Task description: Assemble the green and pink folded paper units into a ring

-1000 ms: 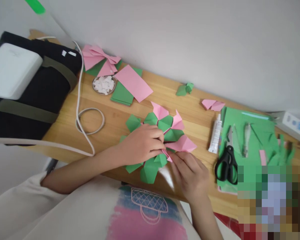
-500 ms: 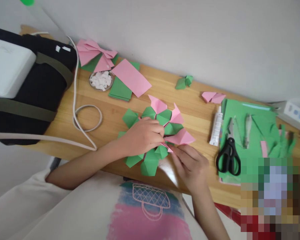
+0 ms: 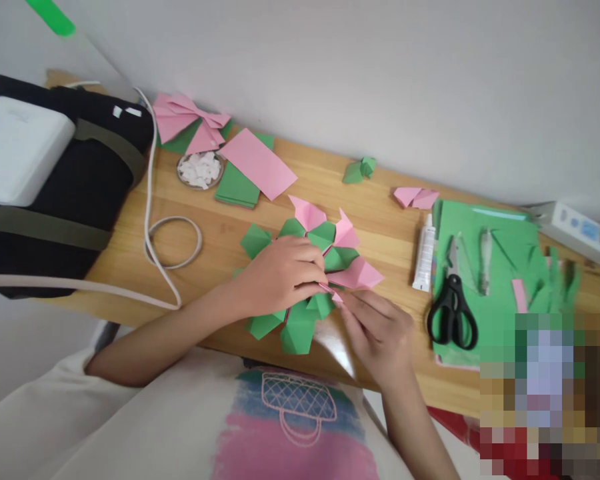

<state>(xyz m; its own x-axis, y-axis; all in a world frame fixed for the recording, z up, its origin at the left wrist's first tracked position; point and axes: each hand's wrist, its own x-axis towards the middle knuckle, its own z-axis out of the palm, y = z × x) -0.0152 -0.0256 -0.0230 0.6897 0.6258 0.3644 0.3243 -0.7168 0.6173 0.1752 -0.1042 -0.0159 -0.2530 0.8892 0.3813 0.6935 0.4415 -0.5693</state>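
Note:
A folded paper flower [image 3: 299, 330] with green and pink petals lies on the wooden table in front of me. My left hand [image 3: 285, 275] rests over its middle with curled fingers, gripping the flower and hiding its centre. Between the fingertips of my right hand [image 3: 379, 327] is the end of a narrow folded pink paper piece [image 3: 337, 297], at the flower's near right side. That piece reaches in under my left fingers. Pink petals [image 3: 359, 273] stick out on the far and right sides.
Black scissors [image 3: 453, 300], a clear-handled cutter [image 3: 487, 263] and green sheets [image 3: 500, 333] lie right, beside a glue tube [image 3: 424, 257]. Behind are folded green [image 3: 360, 170] and pink [image 3: 415, 197] pieces, pink paper [image 3: 260, 163] and a dish of white scraps [image 3: 200, 170]. A white cable [image 3: 149, 180] loops left.
The view has shifted slightly, so the table things sit a little differently in the picture. Both hands keep their places at the flower, with the pink piece still pinched in my right hand.

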